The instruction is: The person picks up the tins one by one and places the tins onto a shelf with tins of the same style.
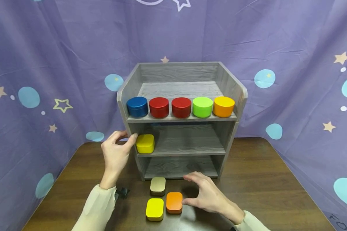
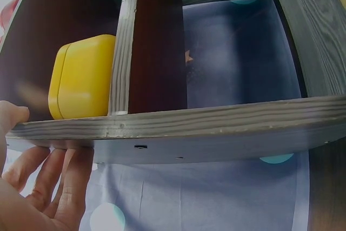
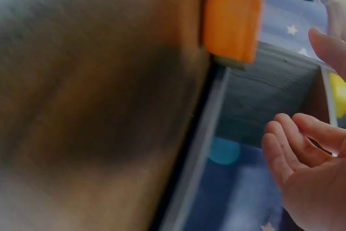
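I'm resting my left hand (image 1: 115, 154) w/ relaxed fingers against the left wall of the grey shelf (image 1: 234, 86), thumb just beside the yellow tin (image 1: 145, 143) on its middle level. My right hand (image 1: 205, 194) is hovering open, gripping nothing, in front of the shelf, thumb touching the orange tin (image 1: 174, 202).

Even, soft light and a sharp head view; the right wrist view is heavily motion-blurred.
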{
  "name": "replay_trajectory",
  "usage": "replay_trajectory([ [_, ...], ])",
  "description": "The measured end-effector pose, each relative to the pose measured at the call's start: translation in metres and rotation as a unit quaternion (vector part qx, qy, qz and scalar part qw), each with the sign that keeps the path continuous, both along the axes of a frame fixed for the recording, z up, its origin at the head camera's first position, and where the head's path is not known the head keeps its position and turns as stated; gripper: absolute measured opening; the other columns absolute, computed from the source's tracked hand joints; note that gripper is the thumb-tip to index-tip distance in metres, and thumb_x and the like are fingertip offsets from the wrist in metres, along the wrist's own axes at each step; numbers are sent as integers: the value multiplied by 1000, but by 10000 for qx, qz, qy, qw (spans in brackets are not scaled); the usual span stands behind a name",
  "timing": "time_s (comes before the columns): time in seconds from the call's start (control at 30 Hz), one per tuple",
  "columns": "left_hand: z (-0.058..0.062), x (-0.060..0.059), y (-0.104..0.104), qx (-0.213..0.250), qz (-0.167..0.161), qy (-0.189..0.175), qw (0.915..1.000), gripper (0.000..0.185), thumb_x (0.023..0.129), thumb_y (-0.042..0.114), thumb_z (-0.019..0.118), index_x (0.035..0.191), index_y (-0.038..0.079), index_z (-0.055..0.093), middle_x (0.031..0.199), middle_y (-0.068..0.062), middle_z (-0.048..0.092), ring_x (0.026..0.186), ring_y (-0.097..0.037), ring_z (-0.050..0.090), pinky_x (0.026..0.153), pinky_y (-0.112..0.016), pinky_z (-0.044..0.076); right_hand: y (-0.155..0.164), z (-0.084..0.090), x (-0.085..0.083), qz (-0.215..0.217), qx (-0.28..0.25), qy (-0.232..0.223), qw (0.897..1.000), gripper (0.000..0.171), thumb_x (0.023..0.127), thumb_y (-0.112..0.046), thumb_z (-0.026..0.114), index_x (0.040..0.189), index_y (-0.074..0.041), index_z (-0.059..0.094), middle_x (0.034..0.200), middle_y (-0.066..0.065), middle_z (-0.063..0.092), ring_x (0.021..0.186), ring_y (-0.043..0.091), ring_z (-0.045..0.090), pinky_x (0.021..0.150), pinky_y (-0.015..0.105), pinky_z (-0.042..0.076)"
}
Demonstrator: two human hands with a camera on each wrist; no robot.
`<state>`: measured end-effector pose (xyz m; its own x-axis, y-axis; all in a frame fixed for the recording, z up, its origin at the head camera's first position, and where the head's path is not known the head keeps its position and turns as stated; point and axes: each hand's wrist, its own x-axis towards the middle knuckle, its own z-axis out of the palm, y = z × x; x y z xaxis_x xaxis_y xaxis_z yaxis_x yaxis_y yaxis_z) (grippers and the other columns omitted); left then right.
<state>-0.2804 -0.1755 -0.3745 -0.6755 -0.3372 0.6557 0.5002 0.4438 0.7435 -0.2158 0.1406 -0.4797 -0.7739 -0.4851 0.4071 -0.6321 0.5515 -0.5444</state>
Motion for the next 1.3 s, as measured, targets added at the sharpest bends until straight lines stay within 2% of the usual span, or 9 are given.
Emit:
replay_trajectory([
  [0.13,4,-4,3,-46,-70,-13,10000,17,87,10,89,94,-3,83,88,-15,75,82,11,66,70,-5,53,-3,-10,-1,-22,171,-26,9998,75,76,-36,100,136,-2,71,131,5,77,117,24,73,102,42,63],
  [0.2,5,-5,3,-42,-91,7,9999,16,87,9,89,94,-4,82,89,-18,75,81,9,67,70,-5,53,-5,-13,-1,20,218,-38,9998,75,75,-36,101,136,-2,71,131,6,77,118,25,73,104,43,62],
  [0.3,4,-4,3,-15,-91,25,10000,16,86,9,90,94,-4,83,89,-18,75,82,8,68,70,-5,53,-8,-18,-1,123,315,-9,9994,76,75,-36,101,135,-1,71,132,6,77,120,24,72,106,42,62],
  [0.5,3,-2,1,-4,-78,69,9999,15,86,8,90,94,-3,83,87,-8,74,82,9,67,70,-6,54,-12,-21,0,406,475,-158,9979,73,76,-34,100,135,-1,72,131,5,76,120,21,72,106,38,61],
  [0.73,-1,-1,-2,-99,-52,147,9998,17,86,8,90,94,-4,83,88,-21,77,82,11,66,69,-4,51,-17,-22,1,649,689,-332,9950,64,79,-31,98,132,-3,74,125,1,77,116,14,70,104,33,61],
  [0.93,-2,0,-2,-117,1,80,9999,18,86,10,90,94,-3,83,89,-21,78,83,9,66,70,-4,52,-19,-23,2,788,750,-411,9932,59,81,-28,98,130,-5,74,122,-3,77,114,9,69,103,30,61],
  [1.3,-1,1,-1,-94,-1,78,9999,18,86,10,90,94,-4,82,89,-22,77,83,12,66,70,-4,52,-20,-24,1,738,797,-425,9932,62,79,-29,98,130,-5,74,121,-3,77,113,8,69,103,30,60],
])
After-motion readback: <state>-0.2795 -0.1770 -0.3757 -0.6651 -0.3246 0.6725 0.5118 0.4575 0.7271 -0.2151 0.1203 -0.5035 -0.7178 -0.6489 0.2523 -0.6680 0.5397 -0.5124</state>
